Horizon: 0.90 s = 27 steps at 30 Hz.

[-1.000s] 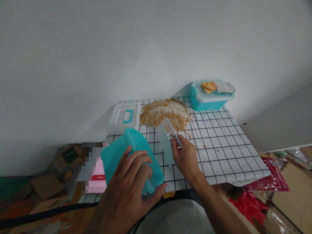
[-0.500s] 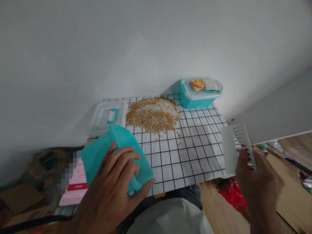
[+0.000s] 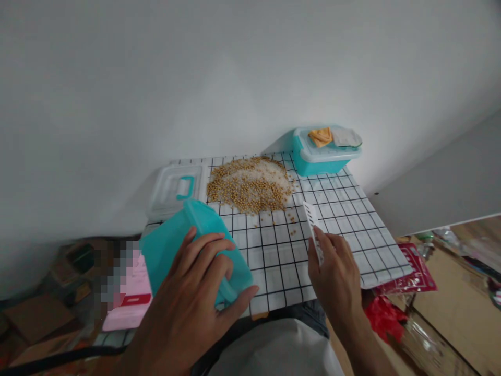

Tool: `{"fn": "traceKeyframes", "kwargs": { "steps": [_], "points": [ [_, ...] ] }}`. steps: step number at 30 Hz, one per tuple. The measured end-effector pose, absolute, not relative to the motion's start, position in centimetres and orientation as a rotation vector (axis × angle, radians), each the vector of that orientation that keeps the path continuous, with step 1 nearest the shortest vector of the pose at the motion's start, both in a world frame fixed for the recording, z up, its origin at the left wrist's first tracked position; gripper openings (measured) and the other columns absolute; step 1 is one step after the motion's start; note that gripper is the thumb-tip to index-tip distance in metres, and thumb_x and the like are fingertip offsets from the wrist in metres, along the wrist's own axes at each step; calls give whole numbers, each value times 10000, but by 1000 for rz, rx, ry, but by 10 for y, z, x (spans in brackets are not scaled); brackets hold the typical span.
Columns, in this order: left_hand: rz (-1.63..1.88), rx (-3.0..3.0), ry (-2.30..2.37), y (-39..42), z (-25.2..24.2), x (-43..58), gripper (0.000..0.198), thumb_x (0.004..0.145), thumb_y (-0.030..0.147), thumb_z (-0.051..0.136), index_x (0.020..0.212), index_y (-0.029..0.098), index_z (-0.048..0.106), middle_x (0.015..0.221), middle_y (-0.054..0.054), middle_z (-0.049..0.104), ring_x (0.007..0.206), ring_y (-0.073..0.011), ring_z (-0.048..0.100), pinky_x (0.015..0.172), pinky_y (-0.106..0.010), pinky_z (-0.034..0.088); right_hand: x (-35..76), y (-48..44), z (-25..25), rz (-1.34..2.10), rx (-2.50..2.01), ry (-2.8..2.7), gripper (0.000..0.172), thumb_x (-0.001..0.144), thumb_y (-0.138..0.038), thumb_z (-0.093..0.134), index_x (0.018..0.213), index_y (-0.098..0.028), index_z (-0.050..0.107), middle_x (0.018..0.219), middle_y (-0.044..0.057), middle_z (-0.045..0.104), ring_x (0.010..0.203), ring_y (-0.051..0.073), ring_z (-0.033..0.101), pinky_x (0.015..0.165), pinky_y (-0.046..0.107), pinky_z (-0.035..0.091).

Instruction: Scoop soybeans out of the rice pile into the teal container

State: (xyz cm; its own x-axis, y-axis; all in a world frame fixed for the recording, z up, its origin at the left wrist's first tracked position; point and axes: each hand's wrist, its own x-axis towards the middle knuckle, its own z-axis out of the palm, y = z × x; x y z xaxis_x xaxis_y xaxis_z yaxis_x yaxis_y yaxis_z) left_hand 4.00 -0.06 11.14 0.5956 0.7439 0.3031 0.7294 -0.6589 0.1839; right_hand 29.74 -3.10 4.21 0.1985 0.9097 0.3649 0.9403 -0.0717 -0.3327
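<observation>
My left hand point(image 3: 207, 282) is wrapped over a turquoise plastic bin point(image 3: 168, 245), which tilts on its side above the near left part of the table. The inside of the bin is hidden from me. In my right hand point(image 3: 336, 266) is a thin white slotted plastic piece point(image 3: 312, 222), seen nearly edge-on and held upright over the cloth. Beyond both hands lies a pile of yellow soybeans mixed with pale grains point(image 3: 252, 188). Several loose beans point(image 3: 293, 219) are scattered in front of the pile, close to the slotted piece.
A clear lid with a turquoise handle point(image 3: 166, 188) lies back left on the checked tablecloth point(image 3: 274, 263). At the back right stands a closed turquoise box point(image 3: 321, 167) with an orange cloth point(image 3: 321, 137) and a grey cloth point(image 3: 346, 138) on top. The wall point(image 3: 235, 78) rises behind.
My right hand has swung left from beyond the table's right edge to over the cloth, turning the white slotted piece edge-on. My left hand still holds the tilted bin.
</observation>
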Motion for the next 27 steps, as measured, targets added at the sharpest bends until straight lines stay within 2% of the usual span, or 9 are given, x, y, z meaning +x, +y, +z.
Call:
{"fn": "traceKeyframes", "kwargs": {
  "steps": [5,10,14,18,20,23,27],
  "points": [
    [548,2731,1249,-2,115,43,310,827,392,710,830,215,456,1191,-88,591,1297,-301,455,1201,-613,245,261,-27,47,61,-1923,-1736,389,975,-217,469,1343,-122,553,1077,147,608,997,269,565,826,431,539],
    [538,2706,1219,-9,115,44,269,839,346,693,844,217,457,1238,-94,577,1326,-282,426,1221,-570,214,232,-24,50,170,-1836,-1738,385,958,-169,467,1331,-124,547,1041,145,611,946,257,581,774,414,558],
    [577,2687,1226,-10,114,44,274,833,345,712,914,212,486,1254,-105,569,1326,-270,433,1233,-553,198,213,-25,52,256,-1768,-1761,411,947,-146,467,1354,-123,520,1060,150,609,948,260,585,772,424,570],
    [677,2579,1250,-11,119,38,478,795,415,748,1100,169,475,1425,-169,430,1404,-315,344,1190,-512,287,202,-28,55,351,-1730,-1760,436,933,-130,473,1366,-134,513,1064,149,615,946,257,594,763,417,579],
    [711,2492,1279,-13,123,35,422,875,377,641,1163,146,437,1491,-195,346,1427,-324,312,1162,-514,308,200,-28,56,386,-1710,-1764,438,931,-144,482,1367,-138,520,1064,151,621,943,261,601,752,416,582],
    [748,2415,1351,-15,125,34,212,942,180,466,1148,152,422,1500,-183,352,1406,-272,357,1153,-485,303,201,-27,56,438,-1667,-1760,434,941,-167,480,1372,-137,524,1078,156,622,960,260,605,777,420,580],
    [769,2403,1380,-13,122,39,249,913,179,559,1123,162,426,1486,-169,382,1404,-266,372,1161,-442,309,214,-25,55,416,-1657,-1668,385,970,-189,454,1339,-167,562,1072,137,625,962,241,609,805,402,561]
  ]
}}
